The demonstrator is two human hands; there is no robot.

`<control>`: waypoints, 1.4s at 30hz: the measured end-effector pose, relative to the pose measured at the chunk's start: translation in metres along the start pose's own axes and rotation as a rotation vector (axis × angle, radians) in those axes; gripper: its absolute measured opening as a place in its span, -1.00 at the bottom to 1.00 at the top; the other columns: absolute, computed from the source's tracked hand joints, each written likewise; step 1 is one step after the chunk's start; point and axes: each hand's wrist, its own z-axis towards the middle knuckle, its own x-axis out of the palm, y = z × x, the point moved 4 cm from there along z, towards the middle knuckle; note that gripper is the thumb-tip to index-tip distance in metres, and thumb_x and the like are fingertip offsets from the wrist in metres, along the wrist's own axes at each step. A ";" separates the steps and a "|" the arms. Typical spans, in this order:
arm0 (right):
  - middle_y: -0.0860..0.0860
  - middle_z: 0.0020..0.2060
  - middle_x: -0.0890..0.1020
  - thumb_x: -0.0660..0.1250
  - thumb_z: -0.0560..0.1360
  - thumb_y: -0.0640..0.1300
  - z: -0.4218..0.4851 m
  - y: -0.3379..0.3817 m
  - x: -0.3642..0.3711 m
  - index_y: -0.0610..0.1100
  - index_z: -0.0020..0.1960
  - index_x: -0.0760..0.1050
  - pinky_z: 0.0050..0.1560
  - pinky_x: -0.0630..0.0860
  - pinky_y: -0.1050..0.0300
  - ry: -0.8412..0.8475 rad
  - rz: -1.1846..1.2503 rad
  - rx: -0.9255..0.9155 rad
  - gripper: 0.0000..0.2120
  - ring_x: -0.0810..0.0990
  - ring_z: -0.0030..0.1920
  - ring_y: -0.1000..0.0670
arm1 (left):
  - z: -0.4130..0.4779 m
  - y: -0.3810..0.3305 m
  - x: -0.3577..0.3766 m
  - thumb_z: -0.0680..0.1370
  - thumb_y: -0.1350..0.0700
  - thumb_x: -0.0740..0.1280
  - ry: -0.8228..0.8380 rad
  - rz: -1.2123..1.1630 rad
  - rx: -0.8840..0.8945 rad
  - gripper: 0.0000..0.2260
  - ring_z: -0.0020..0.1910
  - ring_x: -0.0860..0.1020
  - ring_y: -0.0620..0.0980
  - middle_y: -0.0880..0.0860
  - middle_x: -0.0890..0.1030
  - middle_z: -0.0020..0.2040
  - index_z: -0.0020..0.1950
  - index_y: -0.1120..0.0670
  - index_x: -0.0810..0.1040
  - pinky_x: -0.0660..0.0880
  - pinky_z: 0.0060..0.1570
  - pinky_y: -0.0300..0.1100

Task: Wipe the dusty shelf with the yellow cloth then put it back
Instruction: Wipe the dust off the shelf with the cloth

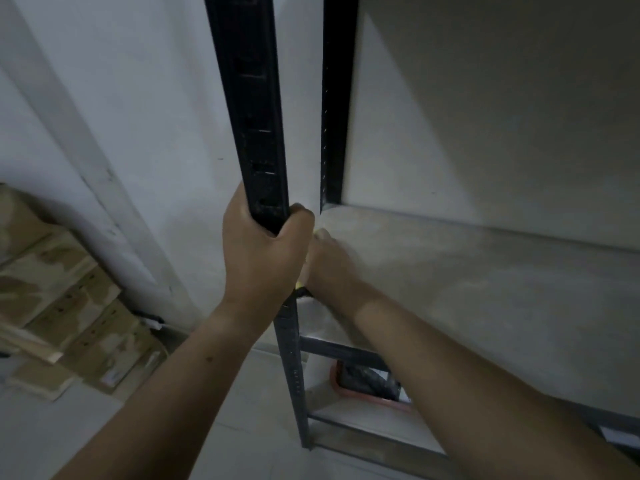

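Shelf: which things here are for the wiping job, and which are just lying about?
For the job: shelf; cloth, just peeking from under the right hand; left hand, gripping the post.
Lying about: boxes on the floor; pink tray lower down.

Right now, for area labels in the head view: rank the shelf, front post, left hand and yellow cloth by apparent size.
1. shelf
2. front post, close to the camera, so inflated
3. left hand
4. yellow cloth, only a sliver showing beside the right hand
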 end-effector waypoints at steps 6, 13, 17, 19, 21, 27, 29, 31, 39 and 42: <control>-0.26 0.21 0.44 0.29 0.51 -0.13 0.000 -0.117 -0.079 -0.14 0.36 0.35 0.12 0.40 -0.03 -0.188 -0.004 0.254 -0.57 0.50 0.12 -0.27 | 0.000 0.000 0.000 0.43 0.29 0.28 0.029 -0.030 -0.002 -0.74 -0.48 0.28 -0.17 -0.14 0.29 -0.43 -0.28 0.04 0.23 0.27 -0.45 -0.35; -0.27 0.24 0.48 0.34 0.48 0.01 -0.017 -0.120 -0.064 -0.20 0.24 0.48 0.24 0.34 -0.09 -0.220 -0.251 0.288 -0.59 0.45 0.21 -0.29 | -0.001 0.000 0.002 0.42 0.28 0.29 0.003 -0.039 0.014 -0.74 -0.49 0.28 -0.17 -0.14 0.30 -0.43 -0.28 0.02 0.24 0.27 -0.46 -0.35; -0.13 0.25 0.49 0.30 0.48 -0.12 -0.022 -0.032 -0.021 -0.09 0.29 0.48 0.28 0.34 -0.05 -0.041 -0.039 -0.095 -0.62 0.45 0.21 -0.19 | -0.001 0.003 0.000 0.39 0.12 0.28 -0.031 -0.022 -0.005 -0.82 -0.44 0.27 -0.13 -0.13 0.30 -0.38 -0.25 0.04 0.26 0.28 -0.42 -0.25; -0.14 0.20 0.55 0.28 0.46 -0.21 -0.019 -0.017 -0.025 -0.13 0.24 0.52 0.26 0.38 -0.03 0.087 0.096 -0.222 -0.65 0.50 0.16 -0.16 | -0.001 0.003 -0.001 0.38 0.10 0.28 -0.024 -0.023 -0.012 -0.84 -0.42 0.28 -0.11 -0.13 0.30 -0.37 -0.23 0.03 0.28 0.29 -0.41 -0.21; -0.20 0.22 0.58 0.20 0.44 -0.22 -0.007 -0.040 -0.051 -0.24 0.20 0.56 0.36 0.31 0.03 -0.005 0.158 -0.172 -0.62 0.52 0.22 -0.17 | -0.001 0.001 0.000 0.39 0.10 0.29 -0.011 -0.015 -0.013 -0.84 -0.43 0.30 -0.14 -0.13 0.32 -0.38 -0.24 0.04 0.29 0.29 -0.42 -0.24; -0.29 0.28 0.49 0.15 0.48 -0.16 0.017 -0.133 -0.088 -0.25 0.34 0.45 0.36 0.35 -0.11 -0.136 -0.058 0.202 -0.55 0.45 0.28 -0.30 | 0.000 0.002 0.001 0.40 0.16 0.29 0.009 -0.029 0.003 -0.80 -0.47 0.33 -0.18 -0.14 0.35 -0.41 -0.27 -0.04 0.27 0.29 -0.45 -0.37; -0.23 0.24 0.50 0.22 0.48 -0.15 0.024 -0.122 -0.065 -0.12 0.32 0.44 0.28 0.43 -0.13 -0.049 -0.065 0.230 -0.59 0.49 0.23 -0.28 | 0.000 0.004 0.001 0.40 0.15 0.29 0.006 -0.041 0.006 -0.81 -0.47 0.32 -0.17 -0.14 0.34 -0.41 -0.27 -0.02 0.27 0.29 -0.46 -0.35; -0.15 0.29 0.46 0.24 0.45 -0.17 0.033 -0.103 -0.046 -0.03 0.31 0.44 0.32 0.41 -0.10 -0.022 -0.032 0.177 -0.58 0.47 0.28 -0.23 | 0.000 0.006 0.001 0.40 0.13 0.29 -0.006 -0.037 -0.002 -0.82 -0.47 0.30 -0.17 -0.13 0.32 -0.40 -0.26 0.03 0.27 0.28 -0.46 -0.32; -0.05 0.19 0.58 0.25 0.44 -0.36 0.005 -0.025 -0.029 -0.16 0.25 0.52 0.18 0.31 0.42 0.254 0.218 -0.267 -0.60 0.48 0.13 0.11 | -0.001 0.010 -0.001 0.39 0.09 0.30 -0.039 -0.025 -0.051 -0.83 -0.40 0.32 -0.04 0.02 0.33 -0.34 -0.21 0.06 0.29 0.29 -0.41 -0.08; -0.14 0.28 0.55 0.25 0.45 -0.45 -0.006 -0.068 -0.067 -0.27 0.29 0.51 0.31 0.21 0.48 0.007 0.258 -0.159 -0.58 0.48 0.27 0.00 | -0.002 0.009 -0.001 0.40 0.08 0.29 -0.037 -0.020 -0.074 -0.79 -0.43 0.30 -0.06 0.03 0.32 -0.35 -0.18 0.14 0.29 0.29 -0.43 -0.13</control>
